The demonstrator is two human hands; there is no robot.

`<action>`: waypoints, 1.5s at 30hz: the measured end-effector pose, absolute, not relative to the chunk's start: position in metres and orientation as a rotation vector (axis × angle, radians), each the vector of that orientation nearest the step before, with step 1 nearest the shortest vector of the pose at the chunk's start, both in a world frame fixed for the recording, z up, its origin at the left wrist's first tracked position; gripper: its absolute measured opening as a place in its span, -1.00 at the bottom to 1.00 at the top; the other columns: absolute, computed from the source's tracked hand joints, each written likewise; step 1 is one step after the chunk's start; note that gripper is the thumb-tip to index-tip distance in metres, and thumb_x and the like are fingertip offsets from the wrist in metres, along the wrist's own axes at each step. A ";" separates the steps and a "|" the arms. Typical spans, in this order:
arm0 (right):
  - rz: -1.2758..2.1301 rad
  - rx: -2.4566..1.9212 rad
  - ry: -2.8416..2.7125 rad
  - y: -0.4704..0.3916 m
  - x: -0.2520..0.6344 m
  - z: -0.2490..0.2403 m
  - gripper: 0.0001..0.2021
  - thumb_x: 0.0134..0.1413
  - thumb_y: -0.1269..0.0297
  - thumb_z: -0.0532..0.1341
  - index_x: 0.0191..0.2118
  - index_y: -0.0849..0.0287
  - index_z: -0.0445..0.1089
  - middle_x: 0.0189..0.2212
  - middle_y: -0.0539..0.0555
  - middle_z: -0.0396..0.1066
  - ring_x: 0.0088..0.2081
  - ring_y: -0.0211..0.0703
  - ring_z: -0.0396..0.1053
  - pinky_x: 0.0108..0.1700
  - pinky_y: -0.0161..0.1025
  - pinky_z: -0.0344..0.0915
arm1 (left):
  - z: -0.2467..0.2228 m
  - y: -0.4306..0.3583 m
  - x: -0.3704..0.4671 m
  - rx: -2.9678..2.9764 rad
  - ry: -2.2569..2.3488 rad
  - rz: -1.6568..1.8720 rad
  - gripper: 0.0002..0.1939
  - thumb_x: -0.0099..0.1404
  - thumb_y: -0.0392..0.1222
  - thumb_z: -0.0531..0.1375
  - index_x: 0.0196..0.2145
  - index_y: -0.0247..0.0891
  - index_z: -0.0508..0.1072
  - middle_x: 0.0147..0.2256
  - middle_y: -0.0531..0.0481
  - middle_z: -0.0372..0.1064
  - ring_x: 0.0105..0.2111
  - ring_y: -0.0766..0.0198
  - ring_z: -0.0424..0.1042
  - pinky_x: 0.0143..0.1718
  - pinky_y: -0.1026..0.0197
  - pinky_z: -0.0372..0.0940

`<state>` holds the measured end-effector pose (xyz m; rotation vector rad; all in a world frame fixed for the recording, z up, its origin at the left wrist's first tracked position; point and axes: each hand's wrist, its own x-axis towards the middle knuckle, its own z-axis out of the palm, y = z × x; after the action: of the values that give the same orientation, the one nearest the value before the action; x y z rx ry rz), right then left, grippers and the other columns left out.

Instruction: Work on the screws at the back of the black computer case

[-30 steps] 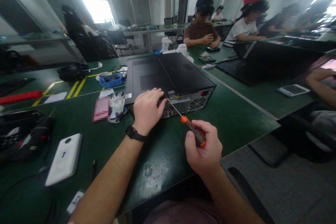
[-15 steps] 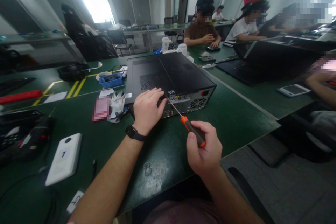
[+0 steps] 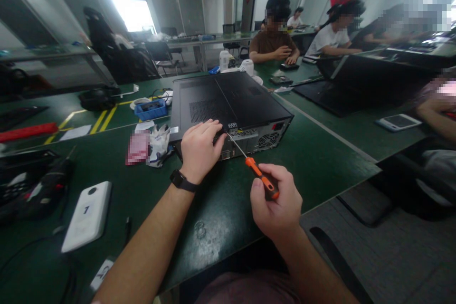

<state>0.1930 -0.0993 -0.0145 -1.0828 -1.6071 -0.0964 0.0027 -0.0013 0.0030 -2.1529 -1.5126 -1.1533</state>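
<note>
On my feed I have the right hand's (image 3: 278, 206) grip clamped round the screwdriver (image 3: 255, 169), shaft slanting to the back edge of the black computer case (image 3: 228, 97), flat on the green worktop (image 3: 320, 166). Left hand (image 3: 201, 147) rests at that edge; can't tell if its grip pinches anything. Gloves (image 3: 159, 146) beside case, white device (image 3: 87, 216) marked 1 nearer me.
</note>
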 end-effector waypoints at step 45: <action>-0.121 -1.119 -1.567 -0.098 0.194 -0.017 -0.83 0.33 0.33 0.21 0.00 0.11 0.42 -0.26 0.06 0.62 -0.38 -0.17 0.59 -0.27 -0.23 0.55 | 0.002 -0.001 0.002 -2.160 -1.505 -1.161 -0.80 0.42 -0.16 0.26 -0.04 -0.20 0.58 0.06 -0.12 0.62 0.13 0.02 0.56 0.22 -0.08 0.37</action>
<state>0.1936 -0.0975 -0.0175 -1.1187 -1.5669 -0.1207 0.0018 -0.0005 0.0017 -2.1600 -1.5049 -1.1608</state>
